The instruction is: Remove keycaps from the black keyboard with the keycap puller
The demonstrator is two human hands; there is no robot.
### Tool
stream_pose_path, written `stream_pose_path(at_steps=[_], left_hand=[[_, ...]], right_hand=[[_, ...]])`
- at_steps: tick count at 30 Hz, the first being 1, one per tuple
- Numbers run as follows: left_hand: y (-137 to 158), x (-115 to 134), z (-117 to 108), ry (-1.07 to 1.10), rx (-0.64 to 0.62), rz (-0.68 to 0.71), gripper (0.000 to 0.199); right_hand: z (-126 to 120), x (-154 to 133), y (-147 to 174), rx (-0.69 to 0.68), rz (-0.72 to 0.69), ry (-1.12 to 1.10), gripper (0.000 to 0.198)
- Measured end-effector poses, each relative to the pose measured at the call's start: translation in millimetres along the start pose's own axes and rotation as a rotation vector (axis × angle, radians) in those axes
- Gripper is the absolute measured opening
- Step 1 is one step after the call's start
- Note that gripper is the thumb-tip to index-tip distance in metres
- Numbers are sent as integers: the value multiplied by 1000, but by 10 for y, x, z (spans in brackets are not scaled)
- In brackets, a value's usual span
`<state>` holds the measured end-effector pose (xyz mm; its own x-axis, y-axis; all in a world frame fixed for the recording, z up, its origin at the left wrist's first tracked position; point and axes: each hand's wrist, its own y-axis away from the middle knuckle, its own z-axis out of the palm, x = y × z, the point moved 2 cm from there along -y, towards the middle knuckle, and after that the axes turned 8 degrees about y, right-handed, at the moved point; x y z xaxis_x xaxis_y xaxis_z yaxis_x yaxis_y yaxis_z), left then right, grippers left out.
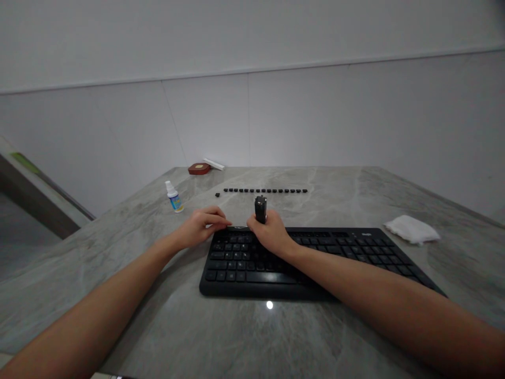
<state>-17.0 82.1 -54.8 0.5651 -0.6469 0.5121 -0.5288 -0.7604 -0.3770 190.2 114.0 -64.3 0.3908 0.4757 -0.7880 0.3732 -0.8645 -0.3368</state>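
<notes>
A black computer keyboard point(268, 292) lies flat on the grey marbled table, with an area near its upper left partly hidden by my hands. My right hand point(272, 234) is closed around a black tool point(260, 209), whose blocky end sticks up above the fist; its lower end is hidden. At the keyboard's upper left corner, my left hand point(205, 223) has its thumb and fingers pinched together; whatever they hold is too small to make out. Between the hands, a thin shiny strip shows along the keyboard's back edge. Beyond them stands a row of small black keycaps point(263, 190).
One keycap point(217, 195) sits apart at the row's left end. A small white bottle point(174, 198) stands at left. Near the wall are a reddish-brown case point(199, 169) and a white flat piece point(214, 164). A white folded cloth point(411, 229) lies right of the keyboard.
</notes>
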Motion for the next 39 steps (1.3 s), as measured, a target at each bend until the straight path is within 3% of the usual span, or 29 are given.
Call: stream_pose_path(at_steps=[5,8,20,24,26,31,39], left_hand=[[3,-236,37,-49,198,-189,18],[11,-375,30,-106,243,-273,17],[10,-472,-44,-342,235,-316,17],[28,-493,-34,-334,204,-383,30],[30,-477,-24,-334,173,-350,34],[16,-480,-4,-326,155,-279,22],[-37,-654,82,-380,299,-383,18]], right_hand=[[16,6,6,11,-15,-8,31],[21,13,9,16,-28,-9,32],[10,-21,25,41,-113,52,33],[8,-27,28,49,-115,64,33],[7,-33,30,53,-126,71,32],[5,-39,31,42,-126,91,34],[23,-64,14,22,-130,96,35]])
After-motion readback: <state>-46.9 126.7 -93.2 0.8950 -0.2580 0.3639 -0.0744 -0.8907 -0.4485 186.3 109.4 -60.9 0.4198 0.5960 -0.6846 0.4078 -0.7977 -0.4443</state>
